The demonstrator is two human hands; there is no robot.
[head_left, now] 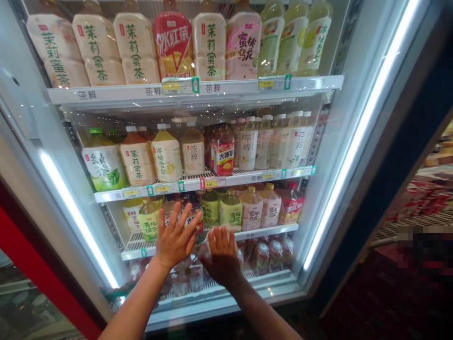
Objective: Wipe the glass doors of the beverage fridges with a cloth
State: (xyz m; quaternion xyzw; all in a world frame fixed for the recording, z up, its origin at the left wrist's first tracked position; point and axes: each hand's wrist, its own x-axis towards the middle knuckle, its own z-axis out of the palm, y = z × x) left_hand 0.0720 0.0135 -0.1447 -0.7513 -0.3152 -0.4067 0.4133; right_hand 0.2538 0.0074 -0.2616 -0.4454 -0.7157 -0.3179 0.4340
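In the head view my left hand (176,240) is raised, palm forward and fingers spread, in front of the third shelf of a lit drinks cooler. Beside it, slightly lower, my right hand (222,257) is also open, with its fingers stretched upward. Neither holds anything; whether they touch a surface I cannot tell. Behind my left fingers a dark bottle with a red label (193,218) is partly hidden. Close by stand a green tea bottle (149,222), another green-labelled bottle (230,211) and pink-labelled bottles (252,210).
Large tea bottles (135,52) line the top shelf (120,96). Mixed bottles (167,156) fill the middle shelf (240,180), and small bottles (262,259) stand at the bottom. Light strips (357,141) run along both sides. A red edge (35,264) is at left; wire shelving (406,222) is at right.
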